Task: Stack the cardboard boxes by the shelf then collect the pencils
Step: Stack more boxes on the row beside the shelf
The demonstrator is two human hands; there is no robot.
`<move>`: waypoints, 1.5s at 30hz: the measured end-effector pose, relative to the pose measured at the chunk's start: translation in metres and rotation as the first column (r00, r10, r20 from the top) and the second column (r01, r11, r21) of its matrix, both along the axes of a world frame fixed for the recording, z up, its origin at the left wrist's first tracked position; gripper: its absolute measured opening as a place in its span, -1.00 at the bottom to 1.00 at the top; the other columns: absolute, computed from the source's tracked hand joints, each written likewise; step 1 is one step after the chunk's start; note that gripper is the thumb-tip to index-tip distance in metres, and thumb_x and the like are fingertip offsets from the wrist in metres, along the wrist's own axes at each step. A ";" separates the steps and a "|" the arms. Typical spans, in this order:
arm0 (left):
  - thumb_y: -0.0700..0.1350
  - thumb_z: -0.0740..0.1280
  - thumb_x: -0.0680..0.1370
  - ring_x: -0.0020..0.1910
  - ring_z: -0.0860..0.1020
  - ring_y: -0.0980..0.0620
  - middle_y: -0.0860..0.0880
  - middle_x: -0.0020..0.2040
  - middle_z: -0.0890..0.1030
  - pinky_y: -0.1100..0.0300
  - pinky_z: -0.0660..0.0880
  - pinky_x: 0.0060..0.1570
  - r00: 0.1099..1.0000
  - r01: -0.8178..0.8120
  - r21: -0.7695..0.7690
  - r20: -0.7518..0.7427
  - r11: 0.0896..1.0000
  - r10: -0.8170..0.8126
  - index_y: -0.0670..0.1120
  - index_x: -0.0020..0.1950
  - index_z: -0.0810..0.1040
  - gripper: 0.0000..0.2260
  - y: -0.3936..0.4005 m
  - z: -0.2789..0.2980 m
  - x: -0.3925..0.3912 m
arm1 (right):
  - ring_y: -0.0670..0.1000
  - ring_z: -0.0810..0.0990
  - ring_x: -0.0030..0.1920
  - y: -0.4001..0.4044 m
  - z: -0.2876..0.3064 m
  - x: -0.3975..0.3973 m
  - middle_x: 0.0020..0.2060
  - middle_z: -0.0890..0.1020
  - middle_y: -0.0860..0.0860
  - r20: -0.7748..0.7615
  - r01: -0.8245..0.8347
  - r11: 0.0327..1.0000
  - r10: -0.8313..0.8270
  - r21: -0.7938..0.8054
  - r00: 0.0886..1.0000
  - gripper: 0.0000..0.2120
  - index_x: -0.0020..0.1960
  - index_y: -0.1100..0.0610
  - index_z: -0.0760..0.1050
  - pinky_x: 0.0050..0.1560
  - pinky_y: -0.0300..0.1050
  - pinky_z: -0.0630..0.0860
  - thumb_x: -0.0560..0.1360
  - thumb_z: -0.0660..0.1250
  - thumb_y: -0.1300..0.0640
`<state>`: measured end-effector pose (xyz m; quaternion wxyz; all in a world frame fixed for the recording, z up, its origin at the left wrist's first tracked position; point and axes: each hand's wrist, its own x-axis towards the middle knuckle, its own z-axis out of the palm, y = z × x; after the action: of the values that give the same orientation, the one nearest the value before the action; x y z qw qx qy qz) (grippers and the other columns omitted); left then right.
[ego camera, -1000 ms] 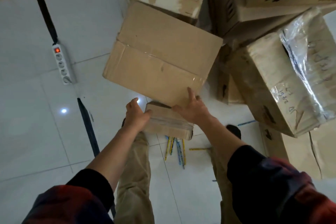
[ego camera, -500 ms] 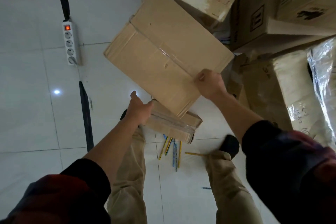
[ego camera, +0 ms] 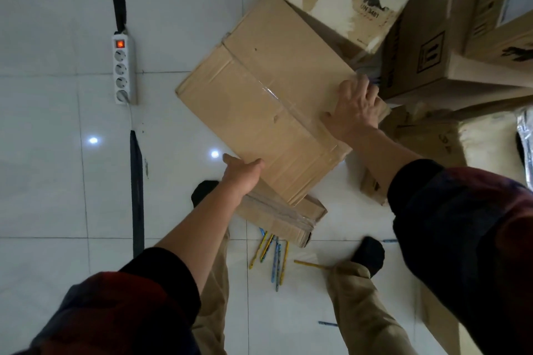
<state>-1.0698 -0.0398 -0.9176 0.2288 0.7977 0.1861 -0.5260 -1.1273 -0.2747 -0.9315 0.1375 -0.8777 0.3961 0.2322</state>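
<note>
Two hands (ego camera: 242,173), about seven boxes (ego camera: 268,112), about seven pencils (ego camera: 275,259)

A large flat taped cardboard box (ego camera: 268,112) lies over a smaller cardboard box (ego camera: 284,216); coloured pencils (ego camera: 274,253) lie just before it, a white power strip (ego camera: 124,69) to its left.

A storage or stockroom corner with a glossy white tiled floor (ego camera: 57,181). Taped cardboard boxes (ego camera: 432,46), some with shipping marks, pile up beyond the fingers. A power strip (ego camera: 124,72) lies on the tiles to their left.
</note>
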 end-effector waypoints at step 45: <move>0.49 0.21 0.41 0.47 0.30 -0.18 -0.15 0.53 0.24 -0.10 0.27 0.42 0.710 0.158 -0.066 0.701 0.985 -0.067 0.19 0.59 -0.01 -0.15 0.077 0.349 0.072 | 0.25 0.31 0.42 0.095 0.366 0.036 0.47 0.25 0.17 0.400 0.217 0.930 -0.328 0.298 0.856 -0.16 0.56 -0.15 0.06 0.35 0.24 0.34 0.38 0.22 -0.41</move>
<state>-0.9979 0.0375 -0.5682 0.2972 0.9313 0.0054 -0.2104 -1.0917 -0.1799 -0.5657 0.3616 -0.8183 0.4439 0.0511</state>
